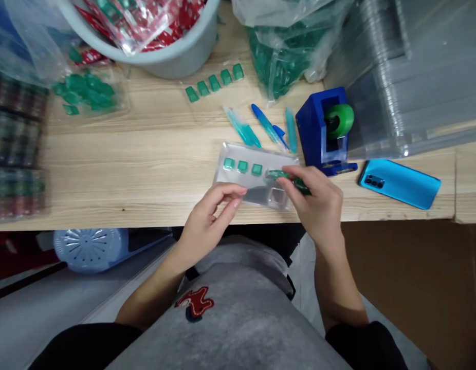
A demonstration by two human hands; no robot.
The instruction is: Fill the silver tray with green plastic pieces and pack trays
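Note:
A clear plastic blister tray (257,193) lies near the front edge of the table. Three green translucent pieces (242,166) sit in a row in its upper part. My right hand (317,200) is closed over the tray's right side. Its thumb and forefinger pinch another green piece (275,174), and more green shows under the fingers. Beside the tray's lower left edge is my left hand (215,213). Its thumb and forefinger are curved with a small gap, and nothing shows between them.
Behind the tray lie blue pens (269,126) and a blue tape dispenser (313,128). A phone (400,183) is at right. Further back are a clear sheet with green pieces (214,83), a bag of green pieces (276,67), a tub (176,64) and a green heap (87,91). Packed trays (16,149) stand left.

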